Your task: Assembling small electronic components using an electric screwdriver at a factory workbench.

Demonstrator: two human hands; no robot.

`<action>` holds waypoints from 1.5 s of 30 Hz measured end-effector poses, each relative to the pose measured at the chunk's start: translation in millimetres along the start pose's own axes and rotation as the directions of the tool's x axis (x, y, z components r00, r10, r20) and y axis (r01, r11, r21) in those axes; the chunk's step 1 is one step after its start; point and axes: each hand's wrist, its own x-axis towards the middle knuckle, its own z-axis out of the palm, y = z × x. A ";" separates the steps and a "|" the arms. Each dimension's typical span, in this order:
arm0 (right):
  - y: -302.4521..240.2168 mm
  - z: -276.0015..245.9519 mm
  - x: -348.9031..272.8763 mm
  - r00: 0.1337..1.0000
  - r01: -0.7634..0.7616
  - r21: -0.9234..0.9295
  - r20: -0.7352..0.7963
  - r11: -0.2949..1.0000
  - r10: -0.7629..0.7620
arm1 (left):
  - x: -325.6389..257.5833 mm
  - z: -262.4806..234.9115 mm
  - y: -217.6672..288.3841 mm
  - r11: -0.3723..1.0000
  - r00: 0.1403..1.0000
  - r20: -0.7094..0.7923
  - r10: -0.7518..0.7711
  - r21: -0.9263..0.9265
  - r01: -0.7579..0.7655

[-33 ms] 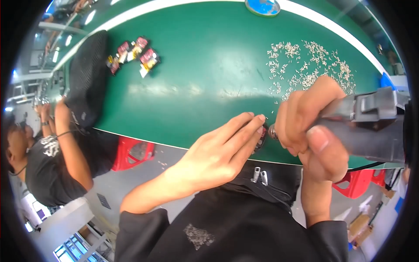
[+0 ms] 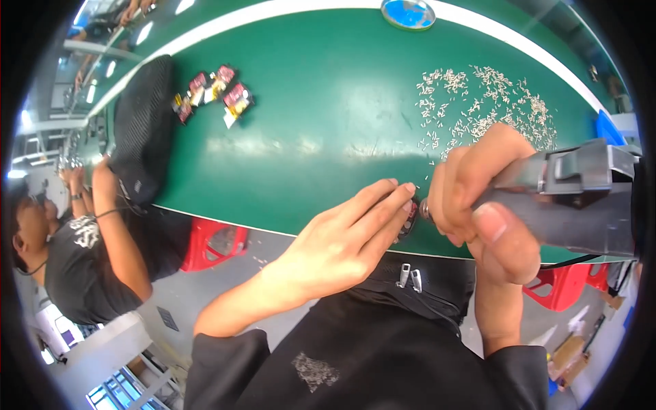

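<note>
Nothing has moved: right hand [image 2: 488, 205] grips the power screwdriver [image 2: 574, 198]; left hand [image 2: 348, 239] fingers pinch a small part [image 2: 410, 220] at the desk [image 2: 328, 123] edge, driving underway; next needs a steady tip.

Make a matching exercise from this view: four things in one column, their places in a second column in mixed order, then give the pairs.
Things:
1. grey power tool
2. small screws
3. black mesh bag
4. blue round dish

Places:
A. at the far edge of the green table
B. at the table's left end
C. gripped in the right hand
D. scattered on the table beyond the right hand

Pairs: 1-C, 2-D, 3-B, 4-A
</note>
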 end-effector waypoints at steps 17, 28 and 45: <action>-6.4 -99.9 -86.8 0.915 0.288 0.421 -0.386 0.860 -0.118 | 17.5 -5.7 -6.7 0.937 0.950 -0.120 -0.289 0.169 0.306; -6.6 -110.4 -109.9 0.822 0.341 0.435 -0.568 0.833 -0.040 | 53.8 12.9 -7.4 0.934 0.989 0.124 0.084 0.337 -0.122; -15.9 -93.1 -86.0 0.888 0.317 0.504 -0.454 0.803 -0.066 | 60.0 34.6 47.1 0.784 0.898 -0.108 -0.427 -0.540 0.308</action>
